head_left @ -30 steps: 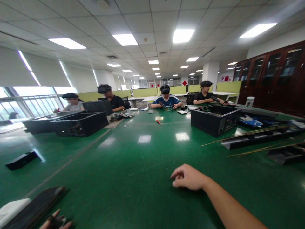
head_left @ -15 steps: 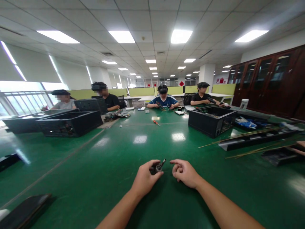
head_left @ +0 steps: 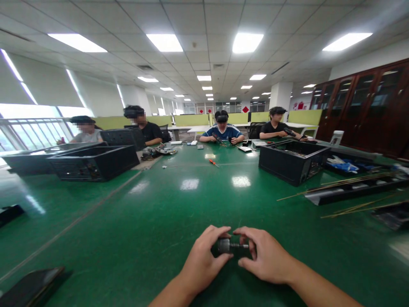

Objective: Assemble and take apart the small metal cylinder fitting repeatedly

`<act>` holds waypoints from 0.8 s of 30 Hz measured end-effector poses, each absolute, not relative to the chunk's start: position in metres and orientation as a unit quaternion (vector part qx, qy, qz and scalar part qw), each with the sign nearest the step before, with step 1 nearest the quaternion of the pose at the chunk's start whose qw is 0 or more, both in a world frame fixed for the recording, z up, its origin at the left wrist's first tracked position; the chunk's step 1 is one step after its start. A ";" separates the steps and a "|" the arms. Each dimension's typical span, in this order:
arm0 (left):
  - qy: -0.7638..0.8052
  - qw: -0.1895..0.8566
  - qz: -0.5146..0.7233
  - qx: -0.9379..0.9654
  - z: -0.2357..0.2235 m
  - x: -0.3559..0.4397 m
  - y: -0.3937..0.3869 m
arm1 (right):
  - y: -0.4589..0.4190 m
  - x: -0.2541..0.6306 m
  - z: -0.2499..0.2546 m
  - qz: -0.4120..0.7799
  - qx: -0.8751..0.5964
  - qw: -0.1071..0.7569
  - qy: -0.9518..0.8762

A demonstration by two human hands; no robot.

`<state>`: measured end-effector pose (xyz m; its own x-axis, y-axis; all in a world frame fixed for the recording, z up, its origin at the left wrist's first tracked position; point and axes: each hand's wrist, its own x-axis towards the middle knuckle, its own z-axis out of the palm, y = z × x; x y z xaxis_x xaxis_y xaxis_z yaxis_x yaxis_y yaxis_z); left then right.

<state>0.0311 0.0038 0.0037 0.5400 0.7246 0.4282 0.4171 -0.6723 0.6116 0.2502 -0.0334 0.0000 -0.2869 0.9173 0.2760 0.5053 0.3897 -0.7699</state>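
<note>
A dark metal cylinder with a thin ribbed shaft [head_left: 224, 245] lies sideways above the table, its shaft pointing right. My left hand [head_left: 206, 253] grips the cylinder's thick end between thumb and fingers. Around the shaft's free tip curves my right hand [head_left: 268, 256], its thumb and forefinger apart. Whether its curled fingers touch the tip, I cannot tell. Both hands are above the near part of the green table [head_left: 153, 221].
Black computer cases [head_left: 92, 164] stand at the left, and another black case [head_left: 292, 164] at the right. An orange screwdriver [head_left: 212, 162] lies mid-table. Thin brass-coloured rods [head_left: 348, 181] and a black metal channel [head_left: 338, 192] are at the right. Several co-workers sit across the table.
The shaft has swung from pointing away and up to pointing right. My right hand has come closer, its fingers unfolding from a pointing shape to curve around the shaft's tip.
</note>
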 end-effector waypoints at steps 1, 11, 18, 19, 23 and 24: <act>0.330 0.219 0.347 0.850 0.004 0.032 0.003 | -0.037 0.248 0.003 0.255 -0.483 0.362 -0.755; 0.344 0.212 0.362 0.840 0.008 0.040 -0.009 | -0.040 0.246 0.007 0.203 -0.446 0.385 -0.782; 0.352 0.199 0.376 0.834 0.012 0.038 -0.016 | -0.042 0.243 0.008 0.195 -0.443 0.394 -0.781; 0.348 0.196 0.379 0.835 0.011 0.038 -0.016 | -0.042 0.243 0.008 0.193 -0.445 0.396 -0.780; 0.340 0.189 0.379 0.840 0.009 0.037 -0.016 | -0.042 0.243 0.006 0.193 -0.442 0.398 -0.781; 0.339 0.188 0.378 0.841 0.009 0.037 -0.015 | -0.041 0.244 0.005 0.192 -0.441 0.397 -0.782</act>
<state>0.0375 -0.0153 0.0093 0.4847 0.7119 0.5081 0.4278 -0.6997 0.5723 0.2437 -0.0413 0.0053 -0.2955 0.8414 0.4524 0.5369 0.5380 -0.6498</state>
